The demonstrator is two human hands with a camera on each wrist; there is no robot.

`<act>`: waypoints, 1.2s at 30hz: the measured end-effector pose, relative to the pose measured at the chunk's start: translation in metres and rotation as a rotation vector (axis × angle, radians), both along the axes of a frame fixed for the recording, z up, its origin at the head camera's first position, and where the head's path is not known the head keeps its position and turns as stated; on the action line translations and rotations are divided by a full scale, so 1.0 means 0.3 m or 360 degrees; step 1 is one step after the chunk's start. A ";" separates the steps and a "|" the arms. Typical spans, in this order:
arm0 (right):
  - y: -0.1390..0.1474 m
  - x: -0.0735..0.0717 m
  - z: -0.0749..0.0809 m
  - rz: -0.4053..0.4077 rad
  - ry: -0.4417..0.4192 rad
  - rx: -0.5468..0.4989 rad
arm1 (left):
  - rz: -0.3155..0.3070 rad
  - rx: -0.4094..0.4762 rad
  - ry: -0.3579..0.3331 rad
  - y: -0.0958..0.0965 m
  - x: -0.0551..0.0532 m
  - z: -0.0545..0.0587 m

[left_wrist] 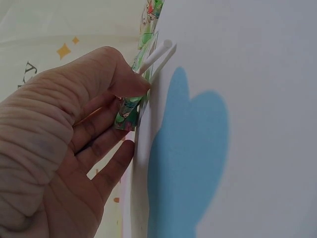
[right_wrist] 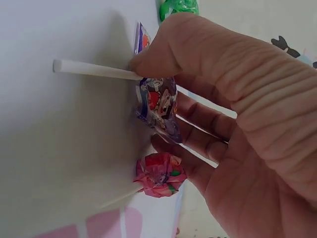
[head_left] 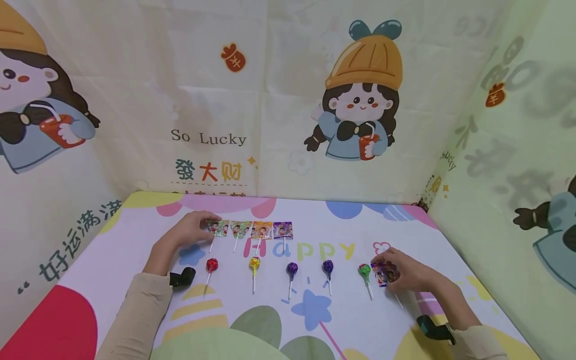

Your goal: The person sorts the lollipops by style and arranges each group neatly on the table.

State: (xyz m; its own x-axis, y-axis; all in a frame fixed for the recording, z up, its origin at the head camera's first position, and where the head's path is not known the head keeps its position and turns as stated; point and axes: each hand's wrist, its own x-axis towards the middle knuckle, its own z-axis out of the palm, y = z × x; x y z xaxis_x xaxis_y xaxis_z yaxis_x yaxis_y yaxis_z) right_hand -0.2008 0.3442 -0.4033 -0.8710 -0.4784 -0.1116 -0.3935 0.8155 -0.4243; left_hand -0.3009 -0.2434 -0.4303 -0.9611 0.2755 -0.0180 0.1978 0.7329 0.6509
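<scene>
At the left end of a back row of flat-wrapped lollipops, my left hand [head_left: 191,232] pinches a green-wrapped lollipop [head_left: 220,228] between thumb and fingers; its white stick shows in the left wrist view. Beside it lie another green-wrapped lollipop [head_left: 240,228], an orange one [head_left: 261,230] and a purple one [head_left: 283,229]. On the right, my right hand [head_left: 413,272] pinches a purple-wrapped lollipop [right_wrist: 161,101] near its stick. A pink-red ball lollipop [right_wrist: 161,174] lies by those fingertips, hidden by the hand in the head view.
Nearer me, a spaced row of ball lollipops spans the table: red [head_left: 211,265], yellow [head_left: 254,263], a purple [head_left: 292,270], another purple [head_left: 328,269] and green [head_left: 364,270]. A patterned mat [head_left: 261,335] covers the table, with printed cloth walls [head_left: 288,100] behind and at the sides.
</scene>
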 end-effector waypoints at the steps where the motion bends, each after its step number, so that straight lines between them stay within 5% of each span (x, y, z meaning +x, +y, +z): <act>1: -0.005 0.002 0.000 -0.0014 0.0015 0.0026 | -0.0003 0.0002 0.0002 -0.001 0.001 0.000; 17: -0.092 0.019 0.014 -0.0108 0.0299 0.0357 | 0.0018 0.0031 -0.0039 0.004 0.007 0.012; 30: -0.085 0.028 0.004 -0.0105 0.0368 0.0259 | -0.0004 0.0037 -0.0007 -0.004 0.004 0.006; 36: -0.073 0.022 -0.003 -0.0126 0.0371 0.0078 | 0.0011 0.0037 -0.0019 -0.001 0.003 0.013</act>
State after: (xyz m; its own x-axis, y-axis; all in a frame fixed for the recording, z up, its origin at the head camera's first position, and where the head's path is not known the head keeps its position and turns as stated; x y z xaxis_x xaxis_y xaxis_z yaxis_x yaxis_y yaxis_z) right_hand -0.1941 0.3222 -0.4040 -0.9105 -0.4066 0.0754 -0.4102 0.8651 -0.2886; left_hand -0.2999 -0.2437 -0.4265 -0.9628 0.2692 -0.0234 0.1847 0.7190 0.6700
